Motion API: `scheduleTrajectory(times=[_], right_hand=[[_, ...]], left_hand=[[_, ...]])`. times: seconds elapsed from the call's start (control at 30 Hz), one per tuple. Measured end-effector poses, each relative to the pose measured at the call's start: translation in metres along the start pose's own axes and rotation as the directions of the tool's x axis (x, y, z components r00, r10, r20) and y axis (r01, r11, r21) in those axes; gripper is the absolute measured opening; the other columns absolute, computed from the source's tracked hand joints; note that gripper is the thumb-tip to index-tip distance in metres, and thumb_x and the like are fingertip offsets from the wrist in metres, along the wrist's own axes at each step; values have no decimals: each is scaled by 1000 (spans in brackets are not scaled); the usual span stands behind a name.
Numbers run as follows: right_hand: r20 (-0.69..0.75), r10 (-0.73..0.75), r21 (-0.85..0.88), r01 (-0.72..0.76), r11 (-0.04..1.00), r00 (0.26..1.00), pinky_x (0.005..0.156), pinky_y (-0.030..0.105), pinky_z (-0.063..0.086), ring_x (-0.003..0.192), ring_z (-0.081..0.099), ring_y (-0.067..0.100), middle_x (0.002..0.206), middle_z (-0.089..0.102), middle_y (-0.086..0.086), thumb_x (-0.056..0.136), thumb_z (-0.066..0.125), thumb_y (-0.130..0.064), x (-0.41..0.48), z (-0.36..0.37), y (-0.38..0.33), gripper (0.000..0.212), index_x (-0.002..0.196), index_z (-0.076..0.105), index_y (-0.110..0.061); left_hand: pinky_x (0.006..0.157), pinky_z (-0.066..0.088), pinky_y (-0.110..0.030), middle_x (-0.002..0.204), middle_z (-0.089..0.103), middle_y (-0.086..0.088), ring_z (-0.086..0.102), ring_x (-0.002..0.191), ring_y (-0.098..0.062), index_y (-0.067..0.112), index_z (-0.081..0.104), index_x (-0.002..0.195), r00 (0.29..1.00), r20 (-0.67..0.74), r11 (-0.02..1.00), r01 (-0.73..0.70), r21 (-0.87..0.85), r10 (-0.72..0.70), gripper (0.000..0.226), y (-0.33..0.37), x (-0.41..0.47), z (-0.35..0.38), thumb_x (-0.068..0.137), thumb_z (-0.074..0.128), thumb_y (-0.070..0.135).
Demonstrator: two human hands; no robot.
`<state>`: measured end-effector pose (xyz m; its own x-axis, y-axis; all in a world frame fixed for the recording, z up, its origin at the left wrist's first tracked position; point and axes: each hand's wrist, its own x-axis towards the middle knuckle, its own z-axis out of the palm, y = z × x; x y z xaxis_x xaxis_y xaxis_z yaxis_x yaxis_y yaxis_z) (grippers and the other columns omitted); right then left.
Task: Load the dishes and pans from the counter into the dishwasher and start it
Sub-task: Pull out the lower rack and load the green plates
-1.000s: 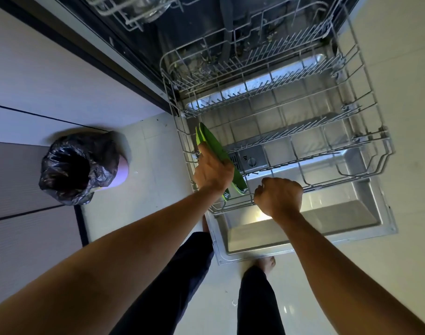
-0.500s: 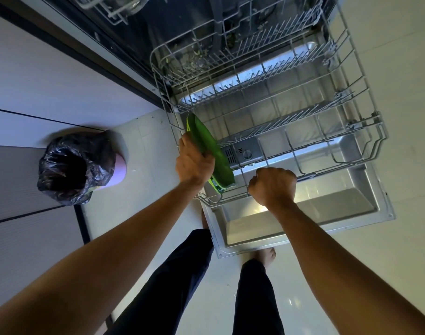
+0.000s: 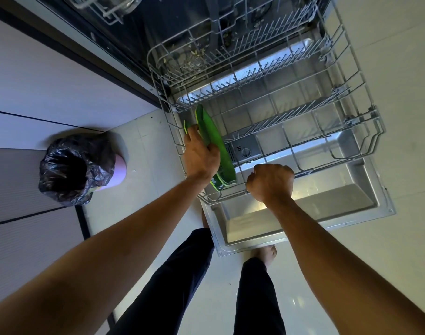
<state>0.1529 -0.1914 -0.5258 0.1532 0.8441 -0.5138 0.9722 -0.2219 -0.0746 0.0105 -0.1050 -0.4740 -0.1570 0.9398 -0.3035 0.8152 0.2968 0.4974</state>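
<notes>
One upper rack cut off above. Lower rack holds green plates, left hand gripping; right hand clasps rim.

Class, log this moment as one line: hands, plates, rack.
left hand: holds green plates on edge in rack, near-left corner | right hand: grips rack front rim | dishwasher door: open

Pale glossy floor tiles spread across the room, with a soft glare low in the view. At the left stand light cabinet fronts divided by dark seams. Beside them a pink bin lined with a black bag sits on the floor.
</notes>
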Motion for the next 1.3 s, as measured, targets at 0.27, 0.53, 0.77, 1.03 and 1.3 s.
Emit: scheduleTrajectory(times=[0.27,0.53,0.77,1.03,1.3], right_hand=[[-11,-9,4,9,1000,1000,62,23,40,50,45,12,52,49,-4,88,47,-33,0,3,1,34,58,51,-18],[-16,-28,3,28,1000,999,63,24,39,54,48,14,53,45,-4,88,47,-33,-1,0,1,33,59,46,-18],[-13,-32,23,33,999,999,62,26,34,55,47,13,53,43,-5,89,49,-34,-1,0,3,35,58,42,-20],[-4,-32,38,32,999,999,65,27,39,59,50,14,58,48,-4,91,48,-36,-2,-4,2,28,70,57,-20],[-52,-33,99,38,994,998,72,30,38,70,57,19,80,69,-1,95,45,-41,-4,-2,2,30,94,70,-24]], left_hand=[[47,35,-12,111,51,-9,58,77,-22,10,33,138,996,84,1000,-28,0,28,51,-6,-10,26,92,54,8],[63,60,-38,116,58,-12,66,78,-30,16,30,137,985,168,999,44,2,-44,52,-8,-5,46,92,56,15],[58,61,-47,112,64,-14,70,73,-35,21,30,129,973,222,996,77,-42,-66,43,-15,0,54,93,52,18],[57,61,-45,108,57,-12,72,70,-33,23,33,116,885,382,930,339,-142,-264,32,-6,9,40,96,58,26],[56,62,-37,96,61,-9,72,72,-23,23,40,121,857,438,917,368,-156,-270,37,-6,2,13,94,64,32]])
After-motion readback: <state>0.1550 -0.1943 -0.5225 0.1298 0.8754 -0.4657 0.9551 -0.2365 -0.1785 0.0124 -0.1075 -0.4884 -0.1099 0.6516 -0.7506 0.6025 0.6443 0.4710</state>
